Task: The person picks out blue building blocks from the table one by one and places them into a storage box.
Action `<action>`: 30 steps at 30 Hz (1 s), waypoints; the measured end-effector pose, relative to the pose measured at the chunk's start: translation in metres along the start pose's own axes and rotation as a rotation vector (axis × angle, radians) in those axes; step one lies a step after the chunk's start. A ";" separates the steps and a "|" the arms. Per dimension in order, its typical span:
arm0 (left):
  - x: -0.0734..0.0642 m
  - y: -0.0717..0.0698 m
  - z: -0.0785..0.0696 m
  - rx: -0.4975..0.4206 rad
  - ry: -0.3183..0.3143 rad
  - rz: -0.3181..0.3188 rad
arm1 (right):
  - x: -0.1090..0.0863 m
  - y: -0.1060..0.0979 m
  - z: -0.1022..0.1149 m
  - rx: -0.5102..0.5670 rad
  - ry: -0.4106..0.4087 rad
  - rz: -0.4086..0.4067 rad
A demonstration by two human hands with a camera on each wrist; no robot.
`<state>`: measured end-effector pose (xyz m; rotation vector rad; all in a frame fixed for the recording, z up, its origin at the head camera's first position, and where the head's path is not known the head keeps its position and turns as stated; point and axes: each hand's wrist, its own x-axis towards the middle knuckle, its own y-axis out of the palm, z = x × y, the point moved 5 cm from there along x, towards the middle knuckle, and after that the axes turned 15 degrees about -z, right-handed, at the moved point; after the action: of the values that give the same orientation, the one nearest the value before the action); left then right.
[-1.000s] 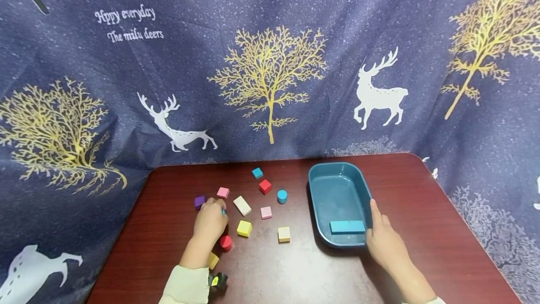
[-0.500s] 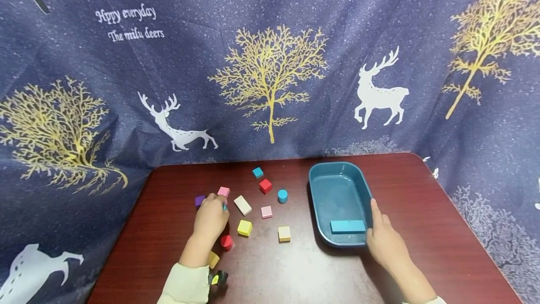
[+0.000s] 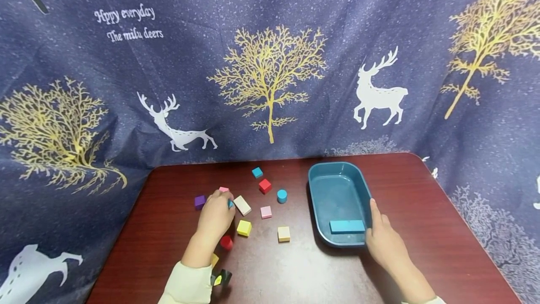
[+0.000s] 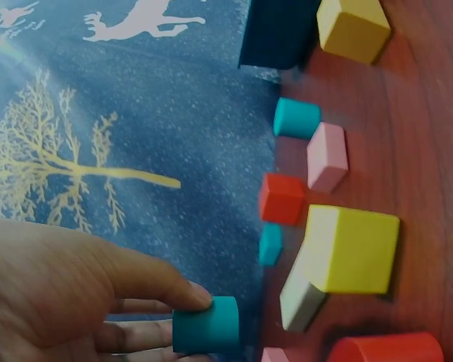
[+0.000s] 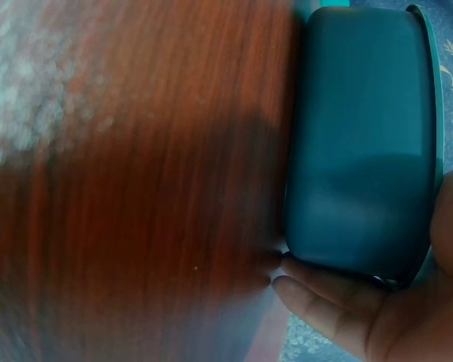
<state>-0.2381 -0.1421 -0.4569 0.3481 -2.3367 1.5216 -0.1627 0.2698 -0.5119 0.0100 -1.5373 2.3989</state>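
My left hand (image 3: 215, 217) holds a small teal cylinder block (image 4: 206, 326), pinched between thumb and fingers. In the head view the hand mostly covers that block. A purple block (image 3: 200, 202) lies just left of the fingers, and a pink block (image 3: 224, 190) peeks out beyond them. To the right of the fingers lies a cream oblong block (image 3: 242, 205). My right hand (image 3: 386, 240) grips the near right corner of a dark teal tray (image 3: 337, 193), thumb at the rim and fingers against the outer wall. Inside the tray's near end lies a long light-blue block (image 3: 347, 227).
Loose blocks on the brown table include a yellow cube (image 3: 244, 228), a red cylinder (image 3: 226, 242), a pale yellow block (image 3: 284, 234), a light pink block (image 3: 266, 212), a blue cylinder (image 3: 282, 195) and a red cube (image 3: 265, 186). A patterned curtain (image 3: 190, 60) hangs behind.
My left hand has shifted slightly right and away from me with the teal cylinder; more of the purple block shows, and less of the pink one. The right hand and tray have stayed put.
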 end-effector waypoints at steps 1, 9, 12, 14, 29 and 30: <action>0.000 -0.001 -0.002 -0.002 0.000 0.000 | 0.000 0.000 0.000 0.000 0.002 0.002; 0.005 -0.006 -0.018 -0.020 0.008 -0.002 | 0.000 0.002 -0.003 0.000 0.011 0.011; 0.006 -0.007 -0.022 -0.025 0.016 -0.002 | -0.001 0.003 -0.003 0.001 0.001 -0.001; 0.007 -0.008 -0.024 -0.024 0.023 -0.007 | 0.000 0.002 -0.002 0.002 -0.006 -0.011; 0.015 -0.007 -0.046 -0.056 0.063 -0.036 | 0.000 0.001 0.000 -0.001 0.013 0.011; 0.015 -0.007 -0.048 -0.057 0.068 -0.039 | 0.000 0.001 0.000 -0.001 0.014 0.012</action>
<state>-0.2429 -0.1010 -0.4270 0.3201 -2.3017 1.4235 -0.1628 0.2698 -0.5127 -0.0161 -1.5367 2.4029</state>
